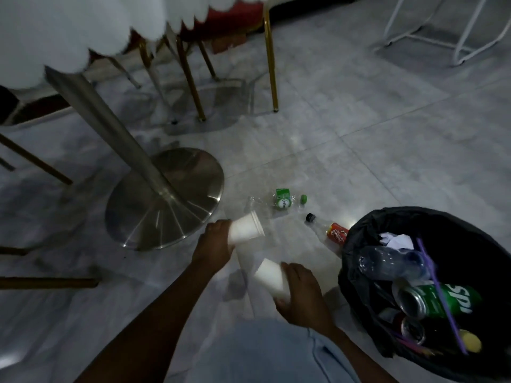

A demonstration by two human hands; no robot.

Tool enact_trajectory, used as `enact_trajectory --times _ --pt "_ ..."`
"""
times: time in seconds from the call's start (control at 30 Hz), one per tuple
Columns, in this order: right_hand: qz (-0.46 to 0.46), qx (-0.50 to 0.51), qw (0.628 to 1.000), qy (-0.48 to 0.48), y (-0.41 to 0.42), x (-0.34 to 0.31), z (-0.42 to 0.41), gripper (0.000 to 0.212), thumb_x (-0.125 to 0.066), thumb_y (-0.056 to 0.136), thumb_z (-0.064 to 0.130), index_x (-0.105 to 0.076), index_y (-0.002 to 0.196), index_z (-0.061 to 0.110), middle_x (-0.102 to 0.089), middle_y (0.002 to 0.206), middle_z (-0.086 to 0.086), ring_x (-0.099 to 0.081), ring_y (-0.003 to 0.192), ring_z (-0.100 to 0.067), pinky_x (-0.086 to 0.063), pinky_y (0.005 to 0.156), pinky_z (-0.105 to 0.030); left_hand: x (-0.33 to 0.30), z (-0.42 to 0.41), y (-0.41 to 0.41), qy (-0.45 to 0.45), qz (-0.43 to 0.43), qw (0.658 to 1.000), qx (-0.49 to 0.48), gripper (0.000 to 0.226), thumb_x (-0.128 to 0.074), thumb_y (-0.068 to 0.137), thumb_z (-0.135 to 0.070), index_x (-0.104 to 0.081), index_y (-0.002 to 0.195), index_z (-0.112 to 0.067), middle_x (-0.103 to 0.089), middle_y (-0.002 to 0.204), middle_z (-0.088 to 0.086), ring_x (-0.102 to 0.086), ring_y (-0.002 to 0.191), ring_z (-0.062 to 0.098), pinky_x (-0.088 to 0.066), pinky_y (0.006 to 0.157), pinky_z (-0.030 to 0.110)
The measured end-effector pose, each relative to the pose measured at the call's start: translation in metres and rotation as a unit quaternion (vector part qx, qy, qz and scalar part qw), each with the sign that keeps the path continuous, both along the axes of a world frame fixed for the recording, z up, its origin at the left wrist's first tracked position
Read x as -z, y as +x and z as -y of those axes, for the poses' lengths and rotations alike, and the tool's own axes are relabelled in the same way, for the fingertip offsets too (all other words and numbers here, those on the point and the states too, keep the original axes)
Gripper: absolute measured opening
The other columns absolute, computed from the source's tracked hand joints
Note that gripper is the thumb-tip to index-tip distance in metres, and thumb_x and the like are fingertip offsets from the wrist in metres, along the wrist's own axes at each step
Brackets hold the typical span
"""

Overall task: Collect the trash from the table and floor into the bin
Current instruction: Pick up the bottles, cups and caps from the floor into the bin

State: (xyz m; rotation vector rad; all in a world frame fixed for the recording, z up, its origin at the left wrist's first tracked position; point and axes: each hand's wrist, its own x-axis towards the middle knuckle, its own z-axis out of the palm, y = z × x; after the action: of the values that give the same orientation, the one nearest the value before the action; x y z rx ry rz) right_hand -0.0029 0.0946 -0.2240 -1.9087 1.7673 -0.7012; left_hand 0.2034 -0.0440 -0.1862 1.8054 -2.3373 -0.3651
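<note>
Head view, grey tiled floor (359,120), hands (213,241) (301,294) each gripping 1 white cup (246,226) (272,276)

Bare forearms (154,308) — light blue trousers (265,352) below.

two cups (246,228) are plain white. the crushed bottle (276,204) is clear with a green label and green cap (304,199). another bottle (329,229) has a black cap and red label. the bin (359,230) liner is black, holding a green can (439,299); the floor (359,139) is grey marbled.
</note>
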Motion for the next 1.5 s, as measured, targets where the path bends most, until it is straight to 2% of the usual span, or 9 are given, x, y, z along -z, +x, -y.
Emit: enact_trajectory --times 0.13,0.33,0.43,0.5,0.67,0.87,1.13,1.33,1.5 --pt "0.055 -0.019 0.998 -0.032 -0.016 -0.059 -0.003 0.072 -0.058 0.063 0.045 -0.035 0.127 0.022 -0.057 0.110 -0.008 -0.057 0.095 -0.028 -0.050 0.079 -0.037 -0.065 0.005 -0.021 -0.049 -0.041 0.998 0.007 0.056 -0.077 0.072 -0.014 -0.055 0.123 -0.009 -0.059 0.120 0.014 -0.055 0.111 0.031 -0.046 0.092 0.041" --pt "0.082 0.111 0.984 -0.116 -0.091 -0.132 -0.046 0.067 -0.071 0.061 0.031 -0.051 0.122 0.012 -0.056 0.111 -0.007 -0.053 0.102 -0.026 -0.046 0.083 -0.035 -0.132 0.004 -0.104 -0.024 -0.030 0.989 0.143 0.056 -0.076 0.068 -0.035 -0.057 0.118 -0.018 -0.061 0.115 0.006 -0.058 0.104 0.026 -0.048 0.086 0.038" --pt "0.042 0.171 0.980 -0.096 -0.143 -0.132 -0.075 0.061 -0.062 0.067 0.041 -0.056 0.120 0.011 -0.059 0.110 -0.009 -0.053 0.102 -0.027 -0.044 0.085 -0.037 -0.151 -0.013 -0.163 -0.009 -0.008 0.970 0.241 0.054 -0.076 0.068 -0.036 -0.059 0.116 -0.019 -0.063 0.114 0.004 -0.058 0.101 0.021 -0.049 0.083 0.034" --pt "0.020 0.184 0.982 -0.037 -0.175 -0.123 -0.094 0.061 -0.063 0.066 0.039 -0.055 0.121 0.014 -0.060 0.110 -0.009 -0.055 0.101 -0.030 -0.046 0.083 -0.038 -0.157 -0.027 -0.204 0.013 0.006 0.956 0.294 0.050 -0.074 0.070 -0.036 -0.060 0.115 -0.019 -0.063 0.113 0.003 -0.057 0.101 0.020 -0.050 0.082 0.036" --pt "-0.069 0.146 0.987 0.029 -0.222 -0.101 -0.119 0.070 -0.073 0.053 0.042 -0.059 0.117 0.016 -0.062 0.106 -0.003 -0.058 0.093 -0.027 -0.049 0.078 -0.037 -0.158 -0.044 -0.276 0.049 0.065 0.919 0.387 0.059 -0.076 0.071 -0.033 -0.056 0.124 -0.016 -0.060 0.119 0.006 -0.053 0.106 0.022 -0.043 0.089 0.032" --pt "-0.070 0.135 0.988 -0.017 -0.220 -0.098 -0.122 0.071 -0.090 0.038 0.017 -0.067 0.105 0.009 -0.070 0.098 -0.012 -0.067 0.083 -0.034 -0.054 0.071 -0.046 -0.139 -0.039 -0.294 0.061 0.102 0.921 0.372 0.063 -0.073 0.074 -0.040 -0.053 0.129 -0.019 -0.059 0.122 0.005 -0.052 0.109 0.023 -0.045 0.092 0.037" --pt "-0.052 0.174 0.982 -0.046 -0.206 -0.093 -0.115 0.084 -0.091 0.050 0.026 -0.057 0.125 0.008 -0.061 0.122 -0.013 -0.057 0.111 -0.034 -0.046 0.093 -0.048 -0.135 -0.027 -0.268 0.086 0.100 0.928 0.348 0.080 -0.070 0.081 -0.043 -0.030 0.147 -0.018 -0.038 0.150 0.003 -0.039 0.132 0.021 -0.033 0.104 0.031" --pt "0.009 0.159 0.980 -0.118 -0.168 -0.117 -0.094 0.071 -0.084 0.064 0.022 -0.054 0.127 0.009 -0.056 0.130 -0.012 -0.049 0.120 -0.031 -0.037 0.100 -0.043 -0.132 -0.022 -0.207 0.055 0.069 0.953 0.289 0.077 -0.067 0.083 -0.043 -0.030 0.147 -0.021 -0.037 0.150 0.000 -0.039 0.133 0.019 -0.035 0.108 0.034" --pt "0.044 0.126 0.987 -0.090 -0.125 -0.109 -0.063 0.064 -0.077 0.071 0.023 -0.053 0.129 0.008 -0.052 0.134 -0.012 -0.046 0.124 -0.031 -0.033 0.106 -0.038 -0.106 -0.022 -0.127 0.036 0.080 0.971 0.220 0.074 -0.065 0.083 -0.046 -0.033 0.145 -0.021 -0.040 0.148 0.002 -0.038 0.133 0.022 -0.034 0.107 0.033"
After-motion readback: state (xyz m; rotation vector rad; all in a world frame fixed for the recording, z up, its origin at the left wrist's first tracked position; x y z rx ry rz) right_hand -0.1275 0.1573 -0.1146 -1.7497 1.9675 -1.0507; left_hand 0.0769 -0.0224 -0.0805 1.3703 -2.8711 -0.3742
